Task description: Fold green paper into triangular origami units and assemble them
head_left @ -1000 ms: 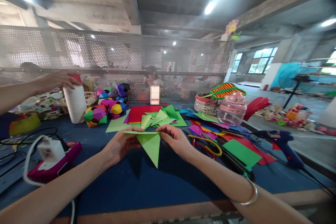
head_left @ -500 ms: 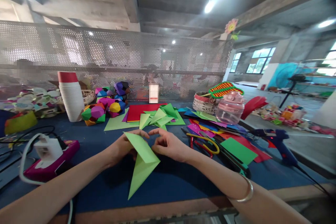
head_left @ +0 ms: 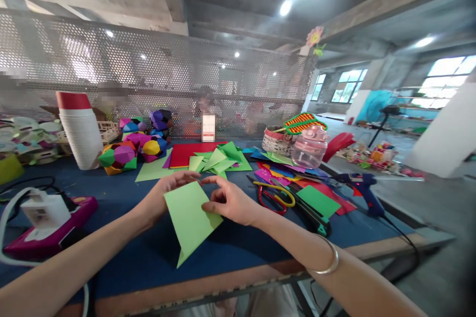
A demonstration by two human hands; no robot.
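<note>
- Nearest us runs the blue tabletop (head_left: pixel 249 245) with its brown front edge.
- Just over it, in front of us, is the folded green paper (head_left: pixel 193 218); our right hand (head_left: pixel 236 200) pinches its edge, thumb across the front. Our left hand (head_left: pixel 158 193) curves behind the other side, its grip hidden, so we cannot tell how firmly it closes.
- To our left we have a magenta power strip (head_left: pixel 85 206) bearing a white adapter (head_left: pixel 46 210); to our right lies a blue glue gun (head_left: pixel 366 190).
- Beyond our hands, green pieces (head_left: pixel 215 158) overlap red sheets (head_left: pixel 186 152).
- Farther left, we see stacked white cups (head_left: pixel 80 131) topped with red.
- Across from them, a pink-lidded bottle (head_left: pixel 308 151) stands beside a woven basket (head_left: pixel 275 143); a striped leaf shape (head_left: pixel 305 124) leans above the basket, its stick end over the rim.
- Behind everything we face a perforated screen (head_left: pixel 193 69), bare concrete beams and, right, bright windows (head_left: pixel 348 86).
</note>
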